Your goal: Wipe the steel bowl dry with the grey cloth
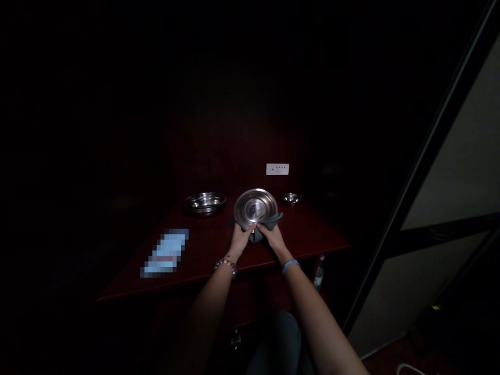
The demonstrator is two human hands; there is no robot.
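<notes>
Both hands grip the near rim of a shiny metal bowl, which is tilted so its inside faces me. My left hand wears a beaded bracelet at the wrist and has its thumb over the rim. My right hand, with a blue band at the wrist, holds the rim together with a grey cloth. The cloth bunches under the thumbs, and one corner sticks out to the right across the bowl. Most fingers are hidden beneath the bowl and the cloth.
Wider metal bowls, apparently stacked, sit at the back left of the dark red desk. A small metal bowl stands at the back right. A blurred-out light blue item lies left. A bottle is below the right edge.
</notes>
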